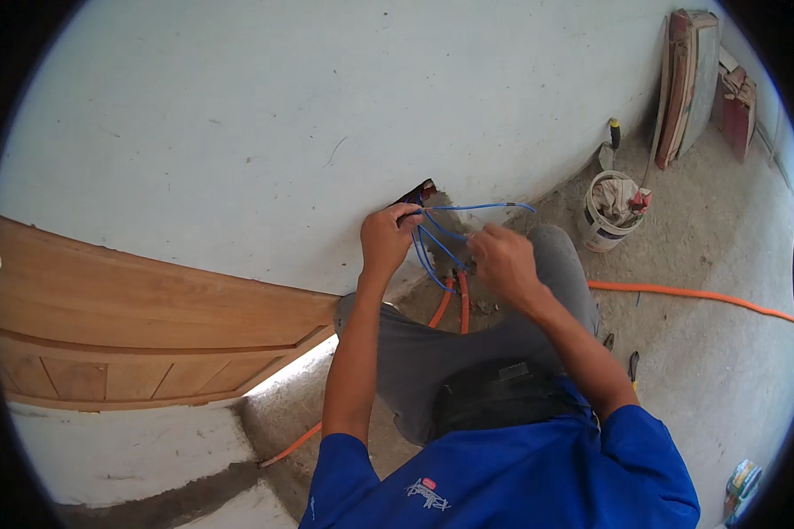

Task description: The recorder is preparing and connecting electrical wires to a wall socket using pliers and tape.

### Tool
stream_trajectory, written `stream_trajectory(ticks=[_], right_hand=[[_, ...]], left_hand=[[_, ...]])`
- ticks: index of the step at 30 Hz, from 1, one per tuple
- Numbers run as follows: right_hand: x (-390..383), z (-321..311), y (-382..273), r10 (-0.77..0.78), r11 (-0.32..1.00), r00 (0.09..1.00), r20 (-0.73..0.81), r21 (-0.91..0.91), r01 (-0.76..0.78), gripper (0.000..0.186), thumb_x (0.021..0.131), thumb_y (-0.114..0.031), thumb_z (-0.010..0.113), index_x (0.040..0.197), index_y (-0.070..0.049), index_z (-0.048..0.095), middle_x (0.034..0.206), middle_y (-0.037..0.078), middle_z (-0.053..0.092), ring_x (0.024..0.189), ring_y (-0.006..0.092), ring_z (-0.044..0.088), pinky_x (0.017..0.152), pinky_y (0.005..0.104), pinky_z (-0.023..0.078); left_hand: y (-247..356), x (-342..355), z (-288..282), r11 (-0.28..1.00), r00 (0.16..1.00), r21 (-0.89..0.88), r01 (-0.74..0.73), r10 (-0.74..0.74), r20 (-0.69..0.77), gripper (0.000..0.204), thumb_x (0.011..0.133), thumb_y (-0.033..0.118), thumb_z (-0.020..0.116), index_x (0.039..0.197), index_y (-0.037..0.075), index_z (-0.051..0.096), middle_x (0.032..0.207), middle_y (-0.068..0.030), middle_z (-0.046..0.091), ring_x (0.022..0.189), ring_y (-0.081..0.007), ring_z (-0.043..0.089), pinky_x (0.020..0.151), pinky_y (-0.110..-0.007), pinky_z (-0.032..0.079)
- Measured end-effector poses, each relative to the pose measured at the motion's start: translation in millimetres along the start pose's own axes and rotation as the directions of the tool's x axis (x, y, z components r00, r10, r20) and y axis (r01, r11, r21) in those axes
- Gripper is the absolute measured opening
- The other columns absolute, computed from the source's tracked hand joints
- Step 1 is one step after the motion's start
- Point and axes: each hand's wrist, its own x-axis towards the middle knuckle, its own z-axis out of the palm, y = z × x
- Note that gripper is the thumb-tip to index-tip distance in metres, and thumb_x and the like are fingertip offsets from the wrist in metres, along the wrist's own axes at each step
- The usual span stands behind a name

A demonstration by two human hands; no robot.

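Observation:
My left hand (pixel 386 238) is closed in a pinch on blue wires (pixel 481 207) just in front of a rough hole (pixel 427 187) in the wall. Several strands fan out from its fingertips. One runs off to the right, while others curve down toward the floor. To the right, my right hand (pixel 505 262) is closed around one of these wires, its fingers partly blurred. Below and between my hands, two orange conduits (pixel 464 304) come up from the floor at the wall's foot, with wire ends by their openings.
A wooden door (pixel 150 309) stands at the left. To the right are a white bucket (pixel 602 236) with crumpled material, a trowel (pixel 612 145), and stacked boards (pixel 686 88) against the wall. An orange hose (pixel 679 289) crosses the floor; a dark-handled tool (pixel 633 366) lies beside my right arm.

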Motion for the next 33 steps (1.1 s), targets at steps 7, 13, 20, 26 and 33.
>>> stream_trajectory(ticks=[7,13,20,26,33], right_hand=[[10,-7,71,0.104,0.981,0.994,0.039,-0.167,-0.096,0.008,0.082,-0.013,0.068,0.084,-0.006,0.07,0.08,0.011,0.065,0.072,0.0341,0.064,0.063,0.0443,0.051],[4,21,126,0.019,1.0,0.992,-0.127,0.011,-0.017,0.009,0.083,-0.013,0.068,0.087,-0.007,0.073,0.081,0.011,0.066,0.076,0.0341,0.065,0.066,0.0454,0.051],[-10,27,108,-0.072,0.997,0.974,-0.216,-0.048,0.063,0.007,0.079,-0.009,0.071,0.085,-0.005,0.072,0.072,0.01,0.059,0.069,0.0297,0.059,0.06,0.0404,0.048],[-25,17,23,-0.282,0.959,0.955,-0.091,-0.051,0.278,0.017,0.07,-0.003,0.072,0.086,-0.007,0.07,0.072,0.006,0.051,0.067,0.0258,0.053,0.055,0.0391,0.044],[24,10,-15,-0.309,0.951,0.946,-0.103,-0.004,0.31,0.013,0.069,-0.006,0.069,0.082,-0.008,0.069,0.079,0.004,0.051,0.075,0.0233,0.053,0.06,0.0361,0.046]], left_hand=[[-4,-1,-3,0.992,1.0,-0.126,-0.002,0.002,0.007,0.015,0.081,0.009,0.071,0.095,0.005,0.075,0.084,-0.0127,0.073,0.064,-0.0204,0.066,0.062,-0.031,0.05],[-10,-2,-4,0.989,0.999,-0.145,-0.036,0.038,0.013,0.016,0.083,0.012,0.072,0.096,0.004,0.075,0.079,-0.0114,0.072,0.062,-0.0162,0.062,0.06,-0.029,0.048],[-6,-3,-5,0.99,0.999,-0.138,0.037,-0.035,0.015,0.019,0.082,0.017,0.073,0.098,0.006,0.075,0.08,-0.0135,0.072,0.06,-0.0198,0.062,0.06,-0.032,0.048],[-9,0,0,0.99,1.0,-0.14,0.023,-0.022,0.007,0.021,0.082,0.018,0.073,0.098,0.003,0.075,0.078,-0.0136,0.071,0.06,-0.0194,0.062,0.061,-0.032,0.049],[-10,0,0,0.982,0.999,-0.184,0.032,-0.03,0.011,0.019,0.082,0.016,0.072,0.097,0.005,0.075,0.077,-0.013,0.071,0.06,-0.02,0.063,0.061,-0.032,0.049]])
